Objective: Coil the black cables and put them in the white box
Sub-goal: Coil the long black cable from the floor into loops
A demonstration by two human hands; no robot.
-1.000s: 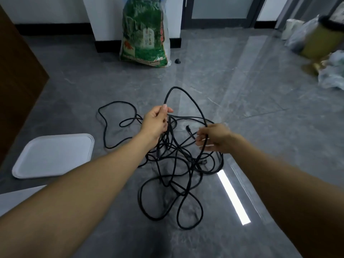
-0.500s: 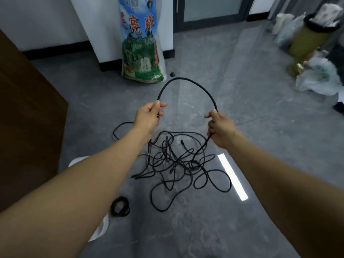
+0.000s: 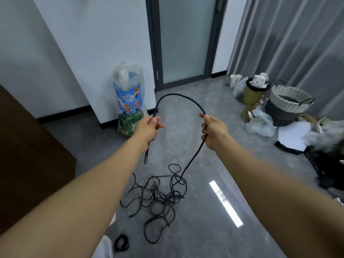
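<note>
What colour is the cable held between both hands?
Black, seen in the head view: the cable arches between the hands.

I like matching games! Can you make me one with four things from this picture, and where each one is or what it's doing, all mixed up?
Things:
1. left hand
2. tangled cables
3. small coiled cable
4. printed sack

Places or states:
A. leaning against the white wall
B. lying in a loose heap on the grey floor
C. gripping the cable near its plug end
D. already wound up, on the floor by the bottom edge

Pairs: 1-C, 2-B, 3-D, 4-A
</note>
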